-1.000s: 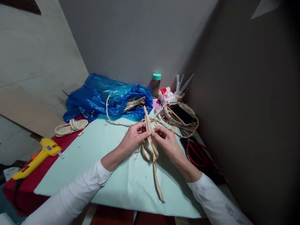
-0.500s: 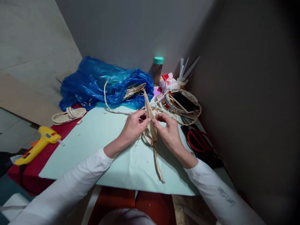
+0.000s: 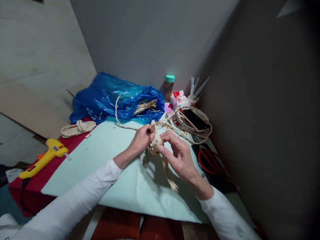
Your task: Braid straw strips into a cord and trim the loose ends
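Observation:
My left hand (image 3: 143,139) pinches a pale dried plant-fibre strip (image 3: 157,141) from its left side. On the right, my right hand (image 3: 177,152) has thumb and forefinger closed on the same strip. Between the hands the strip appears folded or looped, and its loose tail (image 3: 169,176) hangs down over the light green sheet. The braided cord (image 3: 127,126) curves behind my left hand; whether it joins the held strip is hidden. Parts of the strip lie out of sight behind my fingers.
A blue plastic bag (image 3: 112,96) holding a fibre bundle (image 3: 146,106) lies behind. Left are a coiled cord (image 3: 78,129) and yellow glue gun (image 3: 47,156). A phone (image 3: 196,120), red-handled scissors (image 3: 210,161) and a cup of glue sticks (image 3: 193,100) are on the right, near the wall.
The strip, which stood up long above my hands, now is folded down short between them. My right hand has opened its grip wider and turned. The view has tilted upward slightly.

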Action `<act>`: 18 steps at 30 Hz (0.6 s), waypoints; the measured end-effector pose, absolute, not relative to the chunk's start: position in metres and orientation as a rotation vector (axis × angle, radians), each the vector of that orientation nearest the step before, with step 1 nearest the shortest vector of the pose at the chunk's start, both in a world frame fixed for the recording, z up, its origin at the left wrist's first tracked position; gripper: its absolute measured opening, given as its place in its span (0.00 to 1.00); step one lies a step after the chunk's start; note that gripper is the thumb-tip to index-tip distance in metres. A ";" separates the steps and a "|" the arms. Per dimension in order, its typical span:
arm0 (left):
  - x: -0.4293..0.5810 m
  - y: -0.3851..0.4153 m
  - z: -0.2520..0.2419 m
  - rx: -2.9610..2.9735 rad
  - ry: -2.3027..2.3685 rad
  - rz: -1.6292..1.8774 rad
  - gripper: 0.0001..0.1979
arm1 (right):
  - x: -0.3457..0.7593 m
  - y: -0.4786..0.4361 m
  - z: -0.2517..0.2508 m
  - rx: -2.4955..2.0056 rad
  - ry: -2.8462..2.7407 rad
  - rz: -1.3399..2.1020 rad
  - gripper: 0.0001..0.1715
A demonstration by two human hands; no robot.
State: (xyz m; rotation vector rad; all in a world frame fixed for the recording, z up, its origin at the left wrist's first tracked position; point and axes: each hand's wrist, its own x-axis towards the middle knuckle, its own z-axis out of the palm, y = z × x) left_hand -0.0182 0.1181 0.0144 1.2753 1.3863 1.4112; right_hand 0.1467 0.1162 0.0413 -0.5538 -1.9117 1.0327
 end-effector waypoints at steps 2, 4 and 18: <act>-0.022 0.122 0.017 1.209 1.301 1.489 0.06 | 0.153 0.114 0.052 -0.492 -1.795 1.239 0.07; -0.025 0.124 0.021 1.124 1.199 1.553 0.07 | 0.163 0.114 0.063 -0.445 -1.608 1.463 0.07; -0.060 0.108 0.045 0.768 0.872 1.568 0.02 | 0.269 0.132 0.044 -1.457 -1.939 0.445 0.19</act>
